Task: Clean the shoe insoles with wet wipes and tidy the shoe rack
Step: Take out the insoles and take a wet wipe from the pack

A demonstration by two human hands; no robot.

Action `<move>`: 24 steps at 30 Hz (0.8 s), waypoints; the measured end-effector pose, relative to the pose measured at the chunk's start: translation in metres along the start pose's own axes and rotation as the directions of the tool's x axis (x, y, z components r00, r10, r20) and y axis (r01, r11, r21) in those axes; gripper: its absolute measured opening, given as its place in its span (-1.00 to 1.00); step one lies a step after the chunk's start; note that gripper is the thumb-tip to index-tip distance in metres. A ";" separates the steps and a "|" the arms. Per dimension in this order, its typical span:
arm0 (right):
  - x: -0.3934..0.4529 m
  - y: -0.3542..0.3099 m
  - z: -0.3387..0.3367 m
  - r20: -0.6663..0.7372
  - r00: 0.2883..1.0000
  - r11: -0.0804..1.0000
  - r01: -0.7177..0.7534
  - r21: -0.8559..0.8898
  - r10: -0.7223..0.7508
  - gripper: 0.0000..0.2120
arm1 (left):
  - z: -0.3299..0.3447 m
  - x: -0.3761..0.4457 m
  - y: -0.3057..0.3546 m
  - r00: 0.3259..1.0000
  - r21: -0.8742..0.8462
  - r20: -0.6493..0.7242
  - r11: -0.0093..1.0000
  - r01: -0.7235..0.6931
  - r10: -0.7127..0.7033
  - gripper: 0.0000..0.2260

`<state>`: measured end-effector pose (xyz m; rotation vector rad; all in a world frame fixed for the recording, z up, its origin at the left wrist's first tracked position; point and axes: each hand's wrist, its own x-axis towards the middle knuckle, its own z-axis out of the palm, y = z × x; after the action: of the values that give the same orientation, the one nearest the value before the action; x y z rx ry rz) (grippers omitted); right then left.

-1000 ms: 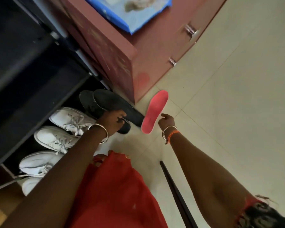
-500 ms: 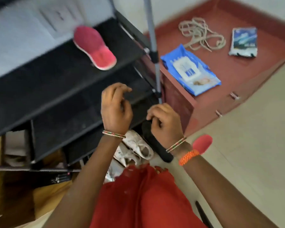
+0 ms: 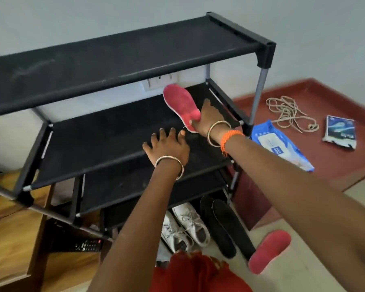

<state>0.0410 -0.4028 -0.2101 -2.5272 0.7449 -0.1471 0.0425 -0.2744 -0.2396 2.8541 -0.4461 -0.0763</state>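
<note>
The right hand [image 3: 207,121] grips the heel end of a pink insole [image 3: 180,104] on the second shelf [image 3: 105,140] of the black shoe rack [image 3: 266,51], near the shelf's right end. The insole's long axis runs from the hand up and away toward the shelf's back edge, toe pointing at the wall. The left hand [image 3: 167,148] lies spread and flat on the same shelf at its front edge, just left of the right hand, holding nothing. The right hand is plainly the one that governs the insole. The wet wipes pack [image 3: 280,144] lies on the red ledge [image 3: 335,165] just beyond the rack's right post, so probably the insole comes back toward the body and rightward for wiping. A second pink insole [image 3: 270,251] and two black insoles [image 3: 226,226] lie on the floor below, beside white shoes [image 3: 185,226]
</note>
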 end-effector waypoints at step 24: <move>-0.288 0.334 0.189 0.072 0.708 0.696 -0.705 0.135 0.703 -0.82 | 0.251 -0.154 0.092 0.126 -0.096 0.911 0.501 -0.860 0.393 -0.60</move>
<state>-0.3185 -0.4102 -0.5279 -1.9190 1.5764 0.0818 -0.1537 -0.3718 -0.4567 2.3536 -2.2120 -1.4928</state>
